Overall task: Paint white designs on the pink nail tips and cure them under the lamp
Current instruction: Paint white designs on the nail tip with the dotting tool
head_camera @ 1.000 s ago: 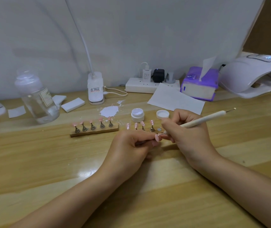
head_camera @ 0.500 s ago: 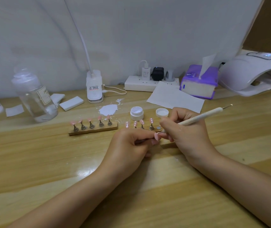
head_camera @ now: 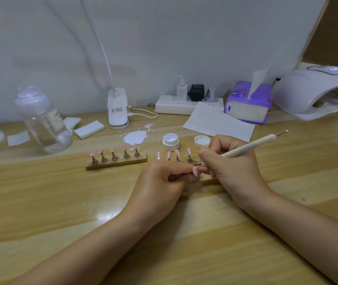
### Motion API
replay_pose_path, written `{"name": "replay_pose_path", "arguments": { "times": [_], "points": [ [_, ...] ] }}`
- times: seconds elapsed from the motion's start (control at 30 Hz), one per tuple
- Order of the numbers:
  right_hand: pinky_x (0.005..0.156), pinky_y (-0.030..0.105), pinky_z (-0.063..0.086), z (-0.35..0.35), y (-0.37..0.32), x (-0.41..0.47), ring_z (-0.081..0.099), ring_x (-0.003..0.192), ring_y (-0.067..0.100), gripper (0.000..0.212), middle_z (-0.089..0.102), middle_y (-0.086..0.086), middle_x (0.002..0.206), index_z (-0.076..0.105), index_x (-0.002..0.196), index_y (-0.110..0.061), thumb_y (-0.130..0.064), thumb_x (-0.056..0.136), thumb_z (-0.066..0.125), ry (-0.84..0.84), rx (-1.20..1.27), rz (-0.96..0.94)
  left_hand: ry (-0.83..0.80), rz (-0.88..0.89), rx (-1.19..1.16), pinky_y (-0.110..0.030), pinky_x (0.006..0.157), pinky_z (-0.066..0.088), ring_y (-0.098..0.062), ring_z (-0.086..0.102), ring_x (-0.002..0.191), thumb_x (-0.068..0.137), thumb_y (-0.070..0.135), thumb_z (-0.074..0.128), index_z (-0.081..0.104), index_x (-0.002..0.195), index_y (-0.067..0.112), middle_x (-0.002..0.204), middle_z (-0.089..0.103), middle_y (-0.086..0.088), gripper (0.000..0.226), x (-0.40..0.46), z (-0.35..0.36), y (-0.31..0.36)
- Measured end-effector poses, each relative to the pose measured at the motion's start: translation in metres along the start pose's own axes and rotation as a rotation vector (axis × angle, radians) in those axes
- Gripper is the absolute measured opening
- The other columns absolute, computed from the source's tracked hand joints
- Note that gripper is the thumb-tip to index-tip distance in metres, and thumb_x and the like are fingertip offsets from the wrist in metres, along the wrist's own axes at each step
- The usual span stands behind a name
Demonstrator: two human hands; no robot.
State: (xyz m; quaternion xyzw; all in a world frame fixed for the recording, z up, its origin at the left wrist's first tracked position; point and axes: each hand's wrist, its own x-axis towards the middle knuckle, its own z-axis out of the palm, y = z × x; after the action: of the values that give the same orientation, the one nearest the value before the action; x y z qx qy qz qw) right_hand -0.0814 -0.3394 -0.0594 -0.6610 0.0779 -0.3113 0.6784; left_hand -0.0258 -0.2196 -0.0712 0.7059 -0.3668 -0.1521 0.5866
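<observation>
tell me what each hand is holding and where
Left hand pinches a small pink nail tip by its stand; right hand grips a white dotting pen near its lower end.

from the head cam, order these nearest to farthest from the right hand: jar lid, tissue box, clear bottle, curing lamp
1. jar lid: just beyond the right hand, beside the open jar.
2. tissue box: at the back, right of the power strip.
3. curing lamp: far right corner.
4. clear bottle: far left of the table.
</observation>
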Motion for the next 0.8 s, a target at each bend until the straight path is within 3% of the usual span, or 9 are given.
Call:
{"name": "replay_pose_path", "arguments": {
  "times": [0.27,0.43,0.8],
  "points": [
    [0.047,0.024,0.048,-0.0012,0.0028,0.0009,0.049,0.033,0.002,0.037,0.037,-0.01,0.034,0.035,0.048,-0.011,0.005,0.073,0.058,0.017,-0.054,-0.024,0.002,0.01,0.017,-0.01,0.056,0.049,0.007,0.063,0.075,0.084,-0.002,0.061,0.07,0.079,0.033,0.077,0.071,0.021,0.037,0.0004,0.0,-0.001],
    [0.046,0.022,0.05,-0.0005,0.0033,0.001,0.048,0.031,0.002,0.039,0.035,-0.01,0.033,0.035,0.048,-0.009,0.008,0.074,0.057,0.024,-0.039,-0.024,0.008,0.002,0.014,-0.011,0.056,0.05,0.006,0.063,0.076,0.084,-0.002,0.06,0.07,0.078,0.031,0.081,0.072,0.012,0.035,0.0004,0.0001,-0.0023],
    [0.046,0.022,0.051,-0.0009,0.0038,0.0014,0.048,0.03,0.002,0.039,0.035,-0.008,0.033,0.034,0.048,-0.009,0.01,0.075,0.056,0.013,-0.019,-0.023,-0.001,0.002,0.018,-0.011,0.056,0.05,0.007,0.064,0.077,0.085,-0.002,0.06,0.071,0.078,0.03,0.081,0.072,0.014,0.034,0.0005,-0.0001,-0.0018]
  ]
}}
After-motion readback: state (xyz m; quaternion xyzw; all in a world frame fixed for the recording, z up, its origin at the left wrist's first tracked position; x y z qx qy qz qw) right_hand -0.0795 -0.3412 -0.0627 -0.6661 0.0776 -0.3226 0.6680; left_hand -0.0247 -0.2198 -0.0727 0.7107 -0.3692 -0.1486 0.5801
